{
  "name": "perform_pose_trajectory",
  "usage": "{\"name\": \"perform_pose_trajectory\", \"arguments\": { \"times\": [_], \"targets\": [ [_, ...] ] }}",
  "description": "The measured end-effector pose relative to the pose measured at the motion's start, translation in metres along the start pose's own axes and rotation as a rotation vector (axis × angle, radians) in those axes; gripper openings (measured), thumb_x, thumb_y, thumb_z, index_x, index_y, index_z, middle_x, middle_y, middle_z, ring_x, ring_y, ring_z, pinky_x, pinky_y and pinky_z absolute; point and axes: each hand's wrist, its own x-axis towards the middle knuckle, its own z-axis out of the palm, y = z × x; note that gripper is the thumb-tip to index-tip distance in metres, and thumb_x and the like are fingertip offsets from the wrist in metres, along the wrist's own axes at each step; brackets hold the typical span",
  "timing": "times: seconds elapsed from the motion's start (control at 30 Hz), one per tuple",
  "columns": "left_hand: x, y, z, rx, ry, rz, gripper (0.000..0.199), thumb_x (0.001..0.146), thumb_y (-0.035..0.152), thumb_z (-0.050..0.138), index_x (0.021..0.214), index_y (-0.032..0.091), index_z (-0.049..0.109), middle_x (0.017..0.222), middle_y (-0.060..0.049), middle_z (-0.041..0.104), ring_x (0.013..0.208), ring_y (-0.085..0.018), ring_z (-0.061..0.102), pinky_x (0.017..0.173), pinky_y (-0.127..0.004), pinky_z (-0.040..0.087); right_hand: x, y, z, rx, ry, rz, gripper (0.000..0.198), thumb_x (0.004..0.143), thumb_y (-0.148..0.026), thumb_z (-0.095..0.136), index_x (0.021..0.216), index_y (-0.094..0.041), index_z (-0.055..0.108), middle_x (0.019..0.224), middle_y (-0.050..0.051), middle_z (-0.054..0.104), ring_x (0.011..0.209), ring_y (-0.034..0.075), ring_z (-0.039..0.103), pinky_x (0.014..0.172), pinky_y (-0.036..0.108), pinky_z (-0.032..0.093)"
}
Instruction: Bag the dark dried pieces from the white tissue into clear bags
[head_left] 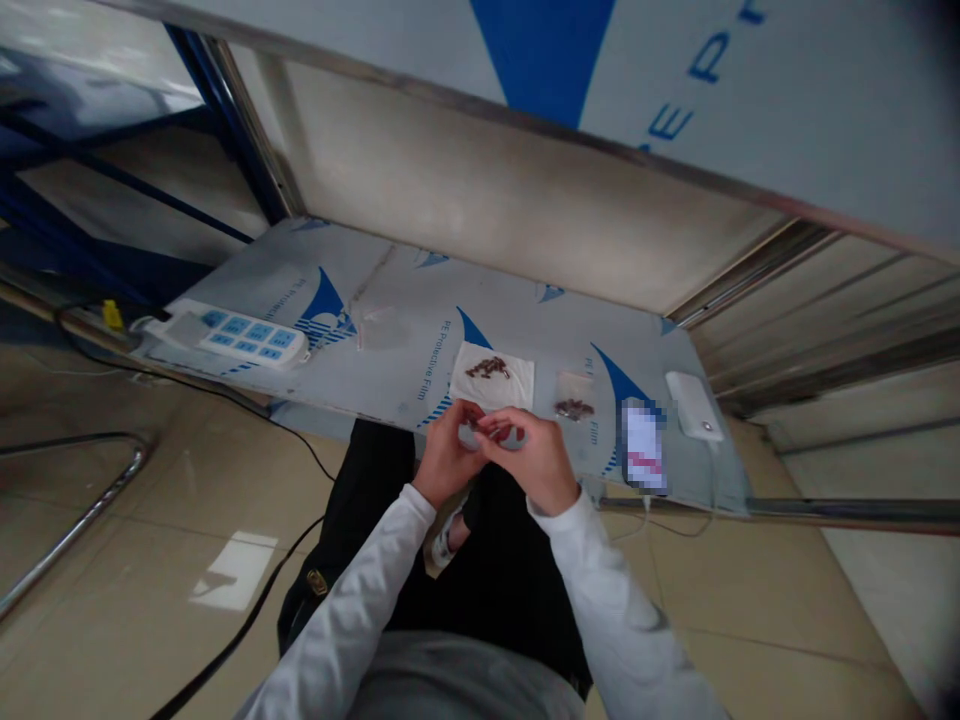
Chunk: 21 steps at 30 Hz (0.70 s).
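Observation:
My left hand (448, 455) and my right hand (536, 455) meet at the shelf's front edge, fingers curled and thumbs close together. Whatever they pinch between the fingertips is too small and blurred to name. Just beyond them lies a white cloth or tissue (517, 385), bearing a loose pile of small dark brown pieces (489, 368). To the right of that, a clear plastic bag (574, 386) contains more of the brown pieces.
On the film-covered metal shelf (405, 300), a white power strip (255, 340) lies at the left and a clear plastic bag (379, 328) nearer the middle. A phone (643, 448) and a white power bank (694, 405) are at the right, with cables. An upper shelf (420, 45) overhangs.

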Motion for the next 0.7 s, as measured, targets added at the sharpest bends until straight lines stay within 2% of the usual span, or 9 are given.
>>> {"name": "perform_pose_trajectory", "arguments": {
  "times": [0.07, 0.2, 0.27, 0.33, 0.4, 0.47, 0.53, 0.6, 0.7],
  "targets": [
    [-0.001, 0.008, 0.003, 0.002, -0.040, 0.013, 0.021, 0.068, 0.018, 0.064, 0.084, 0.019, 0.050, 0.078, 0.000, 0.061, 0.070, -0.014, 0.059, 0.066, -0.025, 0.045, -0.008, -0.010, -0.006, -0.094, -0.069, -0.034, 0.011, 0.077, -0.023, 0.067, 0.087, -0.020, 0.070, 0.079, 0.004, 0.071, 0.071, 0.017, 0.064, 0.067, 0.027, 0.049],
    [-0.006, 0.020, 0.009, -0.005, -0.059, 0.053, 0.024, 0.067, 0.016, 0.062, 0.085, 0.020, 0.047, 0.076, 0.001, 0.057, 0.069, -0.014, 0.057, 0.065, -0.026, 0.044, -0.016, -0.011, -0.015, -0.273, -0.111, -0.117, 0.018, 0.085, -0.033, 0.061, 0.095, -0.022, 0.071, 0.081, 0.007, 0.071, 0.079, 0.022, 0.063, 0.073, 0.033, 0.048],
    [-0.010, 0.022, 0.008, -0.015, -0.057, 0.055, 0.029, 0.067, 0.019, 0.063, 0.090, 0.020, 0.045, 0.077, 0.001, 0.055, 0.068, -0.014, 0.054, 0.064, -0.026, 0.044, -0.020, -0.009, -0.020, -0.242, -0.137, -0.151, 0.019, 0.085, -0.035, 0.061, 0.097, -0.023, 0.070, 0.084, 0.006, 0.071, 0.080, 0.021, 0.063, 0.074, 0.033, 0.048],
    [-0.014, 0.025, 0.004, -0.018, -0.074, 0.063, 0.041, 0.064, 0.022, 0.068, 0.098, 0.019, 0.044, 0.083, -0.002, 0.055, 0.071, -0.015, 0.053, 0.066, -0.028, 0.045, -0.025, -0.006, -0.025, -0.184, -0.196, -0.171, 0.013, 0.085, -0.033, 0.062, 0.089, -0.023, 0.070, 0.079, 0.004, 0.069, 0.076, 0.019, 0.062, 0.071, 0.031, 0.047],
    [-0.019, 0.029, -0.003, -0.044, -0.113, 0.070, 0.059, 0.058, 0.023, 0.073, 0.109, 0.018, 0.044, 0.092, -0.005, 0.056, 0.079, -0.017, 0.054, 0.072, -0.030, 0.047, -0.030, -0.005, -0.031, -0.129, -0.238, -0.171, 0.010, 0.085, -0.028, 0.062, 0.080, -0.023, 0.068, 0.074, 0.002, 0.067, 0.074, 0.018, 0.061, 0.070, 0.030, 0.047],
    [-0.025, 0.034, -0.013, -0.145, -0.163, 0.048, 0.068, 0.058, 0.024, 0.075, 0.118, 0.018, 0.042, 0.102, -0.008, 0.057, 0.087, -0.019, 0.056, 0.079, -0.033, 0.048, -0.036, -0.006, -0.037, -0.083, -0.220, -0.162, 0.008, 0.085, -0.025, 0.061, 0.081, -0.022, 0.068, 0.080, 0.003, 0.066, 0.079, 0.017, 0.061, 0.074, 0.029, 0.048],
    [-0.030, 0.037, -0.023, -0.316, -0.206, -0.034, 0.058, 0.068, 0.028, 0.070, 0.119, 0.019, 0.046, 0.107, -0.010, 0.059, 0.093, -0.020, 0.058, 0.083, -0.033, 0.048, -0.041, -0.009, -0.042, -0.056, -0.168, -0.156, 0.007, 0.085, -0.022, 0.060, 0.085, -0.022, 0.067, 0.096, 0.006, 0.064, 0.091, 0.019, 0.062, 0.081, 0.031, 0.049],
    [-0.033, 0.038, -0.030, -0.444, -0.198, -0.158, 0.032, 0.078, 0.030, 0.063, 0.107, 0.018, 0.055, 0.100, -0.010, 0.063, 0.092, -0.019, 0.061, 0.083, -0.031, 0.049, -0.047, -0.013, -0.046, -0.023, -0.142, -0.144, 0.008, 0.084, -0.021, 0.060, 0.084, -0.022, 0.067, 0.110, 0.009, 0.061, 0.102, 0.020, 0.060, 0.088, 0.033, 0.047],
    [-0.036, 0.037, -0.035, -0.458, -0.143, -0.299, 0.016, 0.081, 0.032, 0.062, 0.083, 0.016, 0.063, 0.081, -0.006, 0.067, 0.078, -0.016, 0.063, 0.075, -0.028, 0.050, -0.055, -0.014, -0.043, 0.100, -0.136, -0.054, 0.007, 0.084, -0.022, 0.061, 0.083, -0.023, 0.068, 0.107, 0.007, 0.066, 0.100, 0.020, 0.063, 0.090, 0.033, 0.048]
  ]
}}
